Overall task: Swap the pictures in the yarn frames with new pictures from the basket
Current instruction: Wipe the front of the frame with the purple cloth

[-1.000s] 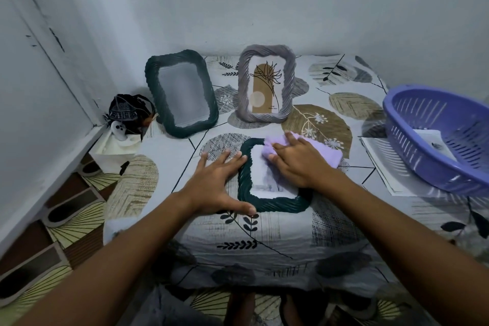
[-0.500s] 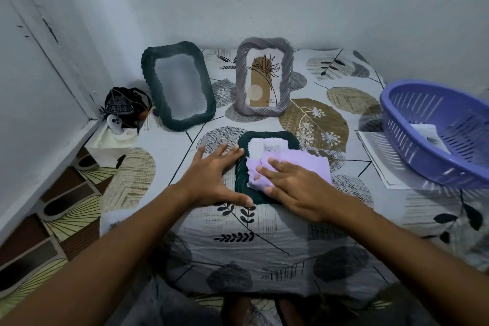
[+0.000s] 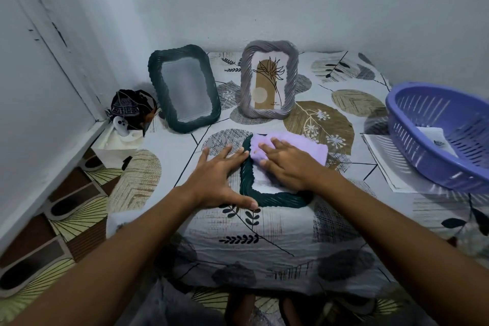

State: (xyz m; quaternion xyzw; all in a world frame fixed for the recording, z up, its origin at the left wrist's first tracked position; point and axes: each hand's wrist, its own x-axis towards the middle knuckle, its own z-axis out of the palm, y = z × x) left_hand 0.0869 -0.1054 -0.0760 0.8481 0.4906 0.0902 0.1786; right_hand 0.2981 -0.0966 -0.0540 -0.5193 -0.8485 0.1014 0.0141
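A dark green yarn frame [image 3: 264, 197] lies flat near the table's front edge. My right hand [image 3: 288, 164] presses a lilac cloth [image 3: 299, 147] flat onto the frame's upper part, fingers straight. My left hand [image 3: 219, 177] rests flat on the table against the frame's left side, thumb along its lower corner. Behind stand a second dark green frame [image 3: 184, 87] with a blank grey pane and a grey yarn frame [image 3: 270, 79] holding a plant picture. The purple basket [image 3: 412, 124] at the right holds a white picture [image 3: 434, 137].
The table wears a leaf-patterned cloth [image 3: 264, 233]. Sheets of paper [image 3: 383, 156] lie under the basket. A dark bag [image 3: 129, 107] and a white box [image 3: 116, 144] sit in the left corner by the wall. Patterned floor shows at lower left.
My right hand has slid the lilac cloth from the frame's lower middle up to its top edge. My left hand stays beside the frame.
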